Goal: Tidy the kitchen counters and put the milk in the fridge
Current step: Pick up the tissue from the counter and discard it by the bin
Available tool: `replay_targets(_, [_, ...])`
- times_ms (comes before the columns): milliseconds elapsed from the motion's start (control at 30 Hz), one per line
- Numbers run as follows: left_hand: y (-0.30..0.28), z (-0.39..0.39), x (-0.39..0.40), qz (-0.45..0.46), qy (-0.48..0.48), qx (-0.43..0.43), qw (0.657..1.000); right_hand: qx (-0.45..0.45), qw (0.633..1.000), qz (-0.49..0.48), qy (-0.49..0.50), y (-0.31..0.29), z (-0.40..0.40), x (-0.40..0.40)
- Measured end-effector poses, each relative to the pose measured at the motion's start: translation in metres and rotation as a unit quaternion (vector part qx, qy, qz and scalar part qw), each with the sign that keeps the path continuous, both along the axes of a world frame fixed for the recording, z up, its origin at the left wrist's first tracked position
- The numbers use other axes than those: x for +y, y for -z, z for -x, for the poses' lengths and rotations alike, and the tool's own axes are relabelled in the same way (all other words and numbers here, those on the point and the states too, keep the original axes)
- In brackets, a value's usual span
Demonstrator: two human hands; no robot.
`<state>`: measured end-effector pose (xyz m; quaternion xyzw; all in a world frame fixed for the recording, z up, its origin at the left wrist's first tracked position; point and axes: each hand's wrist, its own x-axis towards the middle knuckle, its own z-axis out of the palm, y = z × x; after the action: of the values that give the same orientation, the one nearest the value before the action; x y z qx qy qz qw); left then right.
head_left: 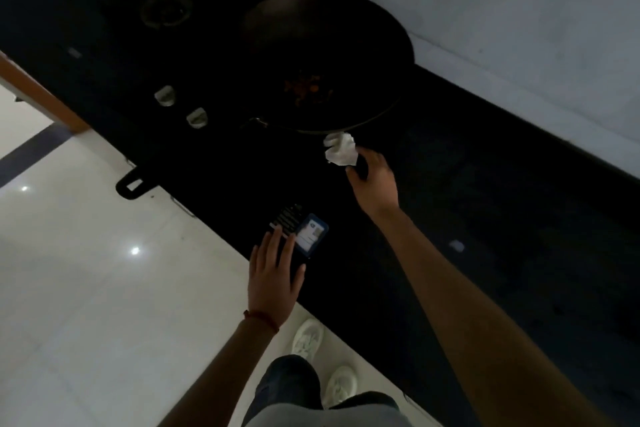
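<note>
A crumpled white paper tissue [341, 152] lies on the dark counter [485, 218] just below the rim of a large black wok [329, 59]. My right hand [375, 180] reaches over the counter and pinches the tissue with its fingertips. My left hand [275, 279] rests flat with fingers spread at the counter's front edge, beside a hanging ID card [310, 236] on a dark lanyard. The wok holds a few orange food scraps. No milk is in view.
Two stove knobs [180, 107] and a second burner [166, 10] sit left of the wok. A black handle [133, 184] sticks out over the counter edge. A small pale scrap [456, 246] lies on the counter. The pale wall [519, 28] runs behind, a glossy tiled floor [104, 288] below.
</note>
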<state>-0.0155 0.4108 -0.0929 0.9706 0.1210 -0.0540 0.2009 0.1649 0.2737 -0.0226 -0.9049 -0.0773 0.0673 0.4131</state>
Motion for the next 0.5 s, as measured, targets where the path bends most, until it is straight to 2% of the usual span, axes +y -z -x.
replay_targets(200, [0.002,0.000,0.000,-0.013,0.001,-0.004,1.000,-0.001,0.988,0.130,-0.084,0.021,-0.045,0.025])
replay_targets(333, [0.003,-0.001,0.002,-0.026,0.009,-0.016,0.999,-0.021,0.975,0.203,-0.087,0.026,-0.048,0.022])
replay_targets(500, [0.000,-0.002,0.001,-0.028,0.013,-0.008,1.000,-0.063,0.970,0.214,-0.094,0.031,-0.042,0.013])
